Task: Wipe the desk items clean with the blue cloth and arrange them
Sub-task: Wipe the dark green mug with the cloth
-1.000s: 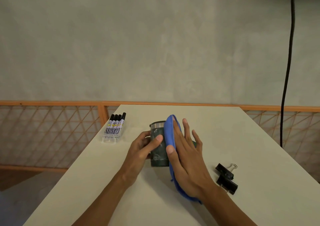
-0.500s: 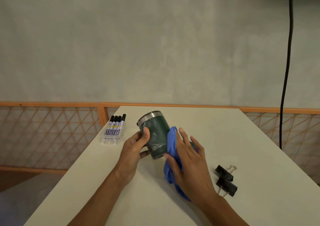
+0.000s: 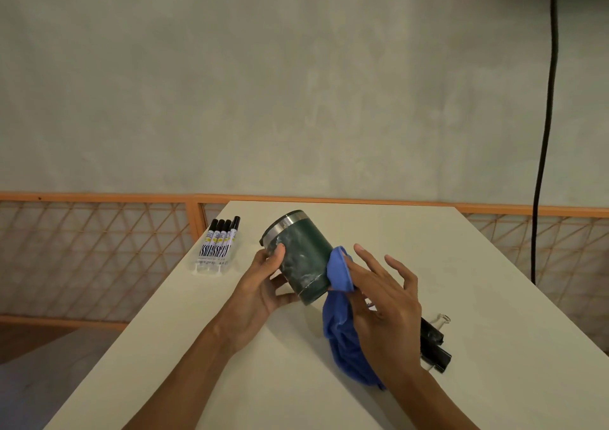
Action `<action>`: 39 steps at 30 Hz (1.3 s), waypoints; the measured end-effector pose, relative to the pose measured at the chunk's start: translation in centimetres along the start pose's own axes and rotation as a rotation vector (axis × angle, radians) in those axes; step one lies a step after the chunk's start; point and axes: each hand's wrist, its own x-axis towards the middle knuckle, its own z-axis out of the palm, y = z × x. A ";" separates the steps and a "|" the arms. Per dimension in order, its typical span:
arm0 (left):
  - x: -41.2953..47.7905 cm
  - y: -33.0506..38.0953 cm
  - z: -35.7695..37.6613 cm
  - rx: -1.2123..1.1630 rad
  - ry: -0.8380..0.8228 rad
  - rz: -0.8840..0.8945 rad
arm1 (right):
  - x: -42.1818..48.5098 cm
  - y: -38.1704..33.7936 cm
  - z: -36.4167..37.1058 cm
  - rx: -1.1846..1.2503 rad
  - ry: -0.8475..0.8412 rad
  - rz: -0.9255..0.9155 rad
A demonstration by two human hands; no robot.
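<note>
My right hand (image 3: 379, 301) is nearest: fingers spread and fairly straight, pushing the crumpled blue cloth (image 3: 342, 334) onto the lower side of the dark green metal tumbler (image 3: 301, 258). The thumb is hidden, so I can't tell if it pinches the cloth. The rest of the cloth hangs under my palm, below-right of the tumbler. Two black binder clips (image 3: 433, 347) lie right of the tumbler and nearer me, partly behind my wrist. My left hand (image 3: 263, 284) grips the tumbler from its left, fingers curled under, thumb on the side. The tumbler is lifted off the flat white desk (image 3: 461, 264) and tilted, steel rim band pointing away-left, base toward me. Pale smears show on its side, so I'd say this wipe isn't finished. A clear pack of black-capped markers (image 3: 219, 245) sits left of the tumbler and farther back, at the desk edge. Judging by this, markers and clips are yet to wipe, arranging yet to do; early-to-mid task.
</note>
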 end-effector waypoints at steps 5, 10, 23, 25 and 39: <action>0.0 -0.3 0.9 -0.048 0.025 -0.018 | -0.1 -0.4 0.1 -0.016 0.037 0.083; -0.2 -0.5 1.1 -0.184 -0.010 -0.018 | -0.6 -0.6 0.7 -0.085 0.008 0.084; 0.0 1.0 0.5 -0.238 0.204 0.229 | -0.9 -2.6 0.9 -0.060 -0.218 0.127; 0.0 0.9 0.4 -0.255 0.237 0.218 | -0.9 -3.1 1.0 -0.050 -0.252 0.161; -0.7 1.6 2.0 -0.173 0.297 0.212 | -0.7 -3.2 0.4 -0.138 -0.300 0.026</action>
